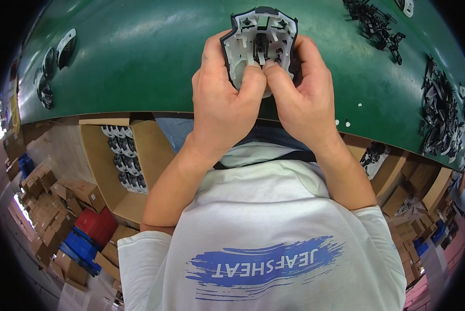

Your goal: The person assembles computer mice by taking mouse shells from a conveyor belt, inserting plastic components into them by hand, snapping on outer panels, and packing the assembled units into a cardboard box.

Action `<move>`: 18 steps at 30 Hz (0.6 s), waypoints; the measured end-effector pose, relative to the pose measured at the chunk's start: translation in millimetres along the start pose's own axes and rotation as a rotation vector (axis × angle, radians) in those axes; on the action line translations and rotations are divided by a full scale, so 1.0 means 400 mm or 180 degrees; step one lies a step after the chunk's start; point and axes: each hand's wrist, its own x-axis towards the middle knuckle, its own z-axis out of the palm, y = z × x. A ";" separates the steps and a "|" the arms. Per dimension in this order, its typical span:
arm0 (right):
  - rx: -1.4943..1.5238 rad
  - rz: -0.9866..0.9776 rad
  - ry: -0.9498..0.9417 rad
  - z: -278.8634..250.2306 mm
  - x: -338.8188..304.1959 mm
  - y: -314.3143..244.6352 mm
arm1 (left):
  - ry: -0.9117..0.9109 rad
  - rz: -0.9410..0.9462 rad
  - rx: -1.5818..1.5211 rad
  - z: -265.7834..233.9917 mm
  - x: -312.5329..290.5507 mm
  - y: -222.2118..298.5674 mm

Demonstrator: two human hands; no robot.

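In both hands, above the near edge of the green table, I hold a hollow plastic shell (236, 51) with a white inside and a black outer rim. Its open side faces me, showing posts and ribs. A slim black part (261, 44) sits in the middle of the shell. My left hand (223, 101) wraps the left side, my right hand (307, 98) the right. Both thumbs press inside, side by side at the lower end of the black part. The fingers behind the shell are mostly hidden.
On the green table (139, 67), several curved shells (66, 49) lie far left. Small black parts (377, 26) and a larger pile (439, 114) lie right. Tiny white pieces (348, 124) sit near the edge. Below left stands a cardboard box (95, 166) with rows of shells.
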 end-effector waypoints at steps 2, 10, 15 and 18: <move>0.0028 0.0049 -0.0005 -0.002 0.003 -0.007 | -0.0012 -0.0042 -0.0038 0.003 0.000 -0.004; 0.0190 -0.0016 -0.0080 0.014 0.016 -0.012 | 0.0103 0.0073 0.0016 -0.014 0.014 0.015; 0.1136 0.0748 -0.0326 -0.014 0.006 -0.046 | -0.1042 -0.0185 0.0157 -0.111 -0.008 0.097; 0.0955 0.1103 -0.0612 -0.052 -0.004 -0.085 | -0.1328 -0.0397 -0.0613 -0.164 -0.016 0.100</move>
